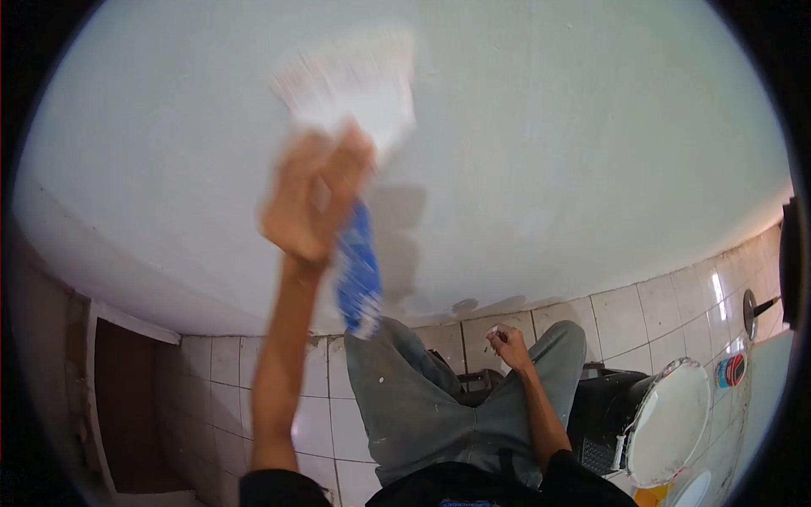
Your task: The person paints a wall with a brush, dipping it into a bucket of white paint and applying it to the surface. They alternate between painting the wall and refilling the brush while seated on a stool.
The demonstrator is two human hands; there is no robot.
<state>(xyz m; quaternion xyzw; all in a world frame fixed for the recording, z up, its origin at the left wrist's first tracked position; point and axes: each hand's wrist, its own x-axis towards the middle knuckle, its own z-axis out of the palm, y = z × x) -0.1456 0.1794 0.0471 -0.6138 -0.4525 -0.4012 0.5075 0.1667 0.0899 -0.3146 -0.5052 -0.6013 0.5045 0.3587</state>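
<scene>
My left hand (308, 190) is raised in front of the pale wall (541, 152), its fingers wrapped round a wide paintbrush (359, 253). Below the hand the brush's blue, paint-flecked handle hangs down; above it the white head fans out close to the wall. Motion blurs both hand and brush, so contact with the wall is hard to judge. Over my right thigh rests my right hand (509, 346), its fingers curled together with white at the tips. Whatever they may pinch is too small to make out.
A white-topped bucket (672, 422) stands at my right beside a black crate-like object (604, 414). Farther right is a small red-and-blue can (731, 370). White floor tiles (621, 321) run along the wall's foot. A dark recess (135, 406) lies at the left.
</scene>
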